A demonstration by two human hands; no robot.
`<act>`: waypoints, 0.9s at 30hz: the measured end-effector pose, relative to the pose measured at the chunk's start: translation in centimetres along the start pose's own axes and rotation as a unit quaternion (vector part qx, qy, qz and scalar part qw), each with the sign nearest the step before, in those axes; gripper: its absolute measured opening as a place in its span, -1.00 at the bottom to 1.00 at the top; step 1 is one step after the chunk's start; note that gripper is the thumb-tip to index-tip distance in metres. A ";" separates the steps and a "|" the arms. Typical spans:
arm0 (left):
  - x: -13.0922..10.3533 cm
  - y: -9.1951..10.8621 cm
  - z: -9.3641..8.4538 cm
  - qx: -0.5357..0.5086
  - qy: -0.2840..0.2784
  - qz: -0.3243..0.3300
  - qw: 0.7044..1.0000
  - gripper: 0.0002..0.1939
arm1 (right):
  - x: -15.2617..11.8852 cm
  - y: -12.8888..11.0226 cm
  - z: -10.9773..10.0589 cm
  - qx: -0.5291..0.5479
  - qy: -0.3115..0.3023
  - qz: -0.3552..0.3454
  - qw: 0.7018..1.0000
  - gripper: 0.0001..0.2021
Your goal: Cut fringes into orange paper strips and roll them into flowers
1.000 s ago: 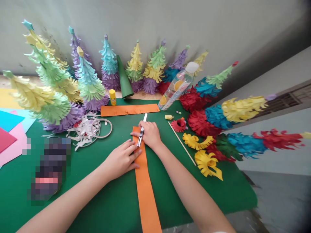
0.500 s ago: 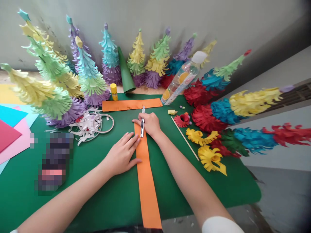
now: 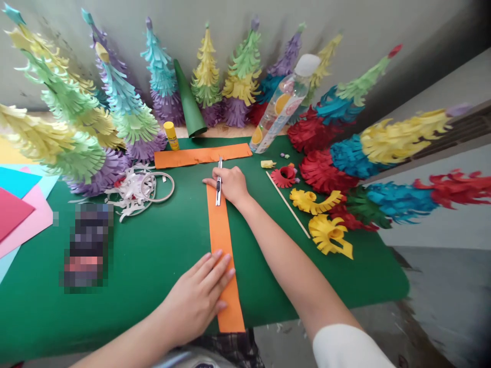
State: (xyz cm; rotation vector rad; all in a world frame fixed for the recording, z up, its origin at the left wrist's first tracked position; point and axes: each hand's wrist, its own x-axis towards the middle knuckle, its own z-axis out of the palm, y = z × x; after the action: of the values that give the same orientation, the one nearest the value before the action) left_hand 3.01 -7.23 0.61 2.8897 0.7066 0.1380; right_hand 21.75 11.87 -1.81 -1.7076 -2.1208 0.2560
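Observation:
A long orange paper strip (image 3: 219, 230) lies lengthwise in front of me, its near end at the table's edge. My left hand (image 3: 203, 289) rests flat across its lower part with fingers stretched out. At the strip's far end, my right hand (image 3: 230, 186) grips a utility knife (image 3: 218, 184). The knife's blade end points away from me, towards a second orange strip (image 3: 199, 156) that lies crosswise beyond it. That crosswise strip has a ragged lower edge near its middle.
Fringed paper trees (image 3: 207, 76) line the wall, with a green paper cone (image 3: 189, 107) among them. A plastic bottle (image 3: 280, 110), glue stick (image 3: 171, 136), tape ring (image 3: 169, 189), paper scraps (image 3: 132, 189), thin stick (image 3: 287, 204) and yellow fringed curls (image 3: 330, 235) lie around the green table (image 3: 153, 245).
My left hand has slid down the long orange strip towards me. The right hand still holds the utility knife at its far end. The view has shifted slightly.

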 end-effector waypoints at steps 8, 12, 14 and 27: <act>-1.8 3.5 -0.7 -0.137 -0.068 0.089 0.984 -0.52 | 0.0 0.1 0.2 0.006 0.010 -0.005 1.000 -0.58; -1.4 3.1 -2.4 -0.415 -0.108 0.151 0.891 -0.63 | -0.1 0.0 0.0 0.000 0.010 -0.008 1.000 -0.60; -0.8 2.0 -3.6 -0.442 -0.091 0.157 0.878 -0.67 | -0.2 -0.1 0.0 -0.003 0.011 -0.010 1.000 -0.60; 5.5 -9.5 -1.1 0.024 0.112 -0.097 0.989 -0.55 | -2.8 -1.2 -0.3 0.043 0.054 -0.057 0.996 -0.49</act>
State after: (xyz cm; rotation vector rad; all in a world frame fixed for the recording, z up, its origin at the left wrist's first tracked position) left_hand 3.42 3.80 0.30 2.8573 1.0373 0.4325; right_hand 21.28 8.81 -1.57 -1.5111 -2.0895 0.2141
